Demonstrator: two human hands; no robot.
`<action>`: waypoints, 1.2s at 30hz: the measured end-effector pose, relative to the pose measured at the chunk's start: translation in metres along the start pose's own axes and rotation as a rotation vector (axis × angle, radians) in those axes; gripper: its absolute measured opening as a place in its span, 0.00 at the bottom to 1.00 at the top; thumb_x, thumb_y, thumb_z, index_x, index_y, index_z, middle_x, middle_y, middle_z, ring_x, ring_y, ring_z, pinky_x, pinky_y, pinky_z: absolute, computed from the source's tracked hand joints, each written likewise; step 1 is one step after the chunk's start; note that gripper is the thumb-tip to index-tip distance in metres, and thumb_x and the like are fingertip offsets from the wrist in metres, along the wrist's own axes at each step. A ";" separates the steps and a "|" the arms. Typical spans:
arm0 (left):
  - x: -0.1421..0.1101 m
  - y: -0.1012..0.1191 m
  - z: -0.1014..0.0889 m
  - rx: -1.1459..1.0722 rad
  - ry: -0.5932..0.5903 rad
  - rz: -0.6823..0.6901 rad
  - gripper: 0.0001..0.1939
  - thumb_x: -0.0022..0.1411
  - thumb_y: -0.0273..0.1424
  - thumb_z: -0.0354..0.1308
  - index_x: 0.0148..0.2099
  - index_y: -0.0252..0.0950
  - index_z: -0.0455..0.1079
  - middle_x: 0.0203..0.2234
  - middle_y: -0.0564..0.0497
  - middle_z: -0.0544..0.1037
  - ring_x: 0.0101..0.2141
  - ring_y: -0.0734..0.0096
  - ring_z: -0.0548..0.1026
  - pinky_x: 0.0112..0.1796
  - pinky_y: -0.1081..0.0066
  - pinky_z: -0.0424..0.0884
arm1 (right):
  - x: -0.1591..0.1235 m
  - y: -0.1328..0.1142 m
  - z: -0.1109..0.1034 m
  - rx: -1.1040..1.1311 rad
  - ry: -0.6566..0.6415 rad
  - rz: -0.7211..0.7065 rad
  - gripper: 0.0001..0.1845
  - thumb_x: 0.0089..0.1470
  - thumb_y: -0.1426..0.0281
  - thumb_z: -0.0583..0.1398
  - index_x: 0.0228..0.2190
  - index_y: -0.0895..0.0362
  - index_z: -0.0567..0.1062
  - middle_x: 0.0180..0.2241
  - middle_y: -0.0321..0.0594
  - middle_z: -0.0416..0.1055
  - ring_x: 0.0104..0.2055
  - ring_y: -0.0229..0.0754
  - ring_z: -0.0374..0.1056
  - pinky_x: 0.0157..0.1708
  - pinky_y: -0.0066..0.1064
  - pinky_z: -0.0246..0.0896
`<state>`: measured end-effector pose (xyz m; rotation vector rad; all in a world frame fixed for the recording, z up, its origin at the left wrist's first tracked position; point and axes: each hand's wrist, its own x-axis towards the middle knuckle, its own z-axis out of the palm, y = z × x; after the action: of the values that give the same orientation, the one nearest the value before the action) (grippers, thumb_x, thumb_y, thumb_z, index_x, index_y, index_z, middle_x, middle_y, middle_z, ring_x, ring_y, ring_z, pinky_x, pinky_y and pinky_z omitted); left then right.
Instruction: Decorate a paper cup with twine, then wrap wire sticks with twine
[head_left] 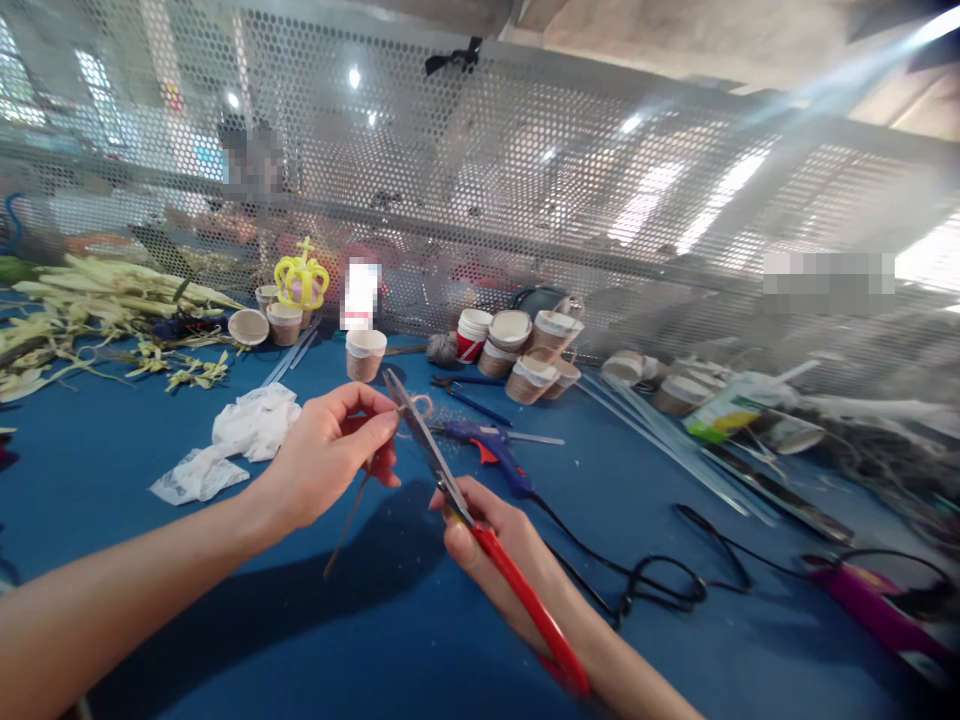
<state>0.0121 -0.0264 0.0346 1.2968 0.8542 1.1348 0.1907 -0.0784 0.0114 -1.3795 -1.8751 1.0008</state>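
My left hand (330, 445) is closed in a pinch on a thin brown twine (345, 530). One end hangs down below the palm, and a small pinkish loop shows beyond the fingertips. My right hand (499, 545) is wrapped round a pair of scissors (517, 585) with red handles. Their blades point up and away, close together, and cross right at my left fingertips beside the loop. Whether the blades touch the twine I cannot tell. Behind the scissors a blue hot glue gun (487, 445) with a red trigger lies on the table.
Twine-wrapped paper cups (365, 357) stand along the back of the blue table (360, 640). Crumpled white plastic (255, 430) lies left, near pale dried plant stems (97, 300) and a yellow crown (301, 275). Clear glue sticks (675, 445) and a black cable (660, 580) lie right. A perforated metal screen (465, 180) rises behind.
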 end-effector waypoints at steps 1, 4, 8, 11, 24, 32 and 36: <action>0.000 0.000 0.000 0.001 0.002 0.000 0.05 0.54 0.30 0.53 0.30 0.34 0.61 0.14 0.58 0.67 0.16 0.79 0.68 0.22 0.71 0.71 | 0.000 0.000 0.000 0.002 0.003 0.000 0.27 0.46 0.46 0.48 0.31 0.58 0.63 0.18 0.28 0.48 0.19 0.31 0.43 0.17 0.24 0.41; 0.000 0.000 0.001 -0.002 0.002 0.000 0.05 0.54 0.29 0.53 0.29 0.34 0.61 0.14 0.58 0.67 0.16 0.79 0.68 0.22 0.71 0.71 | 0.001 0.000 0.001 0.002 0.008 -0.004 0.26 0.46 0.47 0.48 0.31 0.58 0.63 0.18 0.28 0.49 0.19 0.31 0.43 0.17 0.24 0.41; 0.000 0.001 0.001 -0.002 -0.003 -0.003 0.05 0.54 0.30 0.53 0.30 0.34 0.61 0.15 0.59 0.67 0.17 0.79 0.68 0.22 0.71 0.72 | 0.000 -0.001 0.001 -0.011 0.010 0.000 0.25 0.47 0.48 0.49 0.30 0.58 0.64 0.18 0.28 0.49 0.19 0.30 0.43 0.17 0.24 0.41; 0.000 0.001 0.001 0.000 0.001 -0.005 0.05 0.54 0.30 0.53 0.30 0.34 0.61 0.15 0.59 0.67 0.17 0.79 0.68 0.22 0.71 0.72 | -0.001 -0.003 0.001 0.022 0.022 0.028 0.24 0.47 0.48 0.50 0.29 0.58 0.64 0.18 0.28 0.49 0.18 0.30 0.43 0.16 0.23 0.41; 0.000 0.000 -0.001 0.014 -0.016 -0.010 0.06 0.54 0.31 0.54 0.31 0.33 0.61 0.16 0.58 0.67 0.17 0.79 0.68 0.23 0.72 0.71 | 0.003 -0.003 0.004 0.051 0.052 0.100 0.21 0.48 0.53 0.53 0.33 0.59 0.66 0.14 0.27 0.53 0.15 0.30 0.49 0.15 0.23 0.44; -0.001 0.001 0.004 -0.059 -0.051 -0.080 0.05 0.54 0.29 0.54 0.30 0.33 0.61 0.14 0.58 0.67 0.17 0.81 0.66 0.21 0.76 0.69 | 0.008 -0.001 0.018 -0.507 0.032 0.137 0.19 0.44 0.73 0.57 0.41 0.61 0.67 0.35 0.48 0.70 0.35 0.45 0.67 0.33 0.33 0.59; -0.004 -0.002 0.005 -0.037 -0.131 -0.118 0.06 0.53 0.30 0.54 0.30 0.33 0.61 0.15 0.58 0.67 0.16 0.80 0.67 0.20 0.75 0.67 | 0.005 -0.009 0.012 -0.788 -0.032 0.044 0.09 0.47 0.71 0.57 0.32 0.60 0.72 0.30 0.49 0.72 0.33 0.48 0.67 0.31 0.35 0.58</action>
<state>0.0165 -0.0315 0.0324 1.2587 0.7983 0.9581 0.1751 -0.0779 0.0129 -1.8296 -2.3950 0.2768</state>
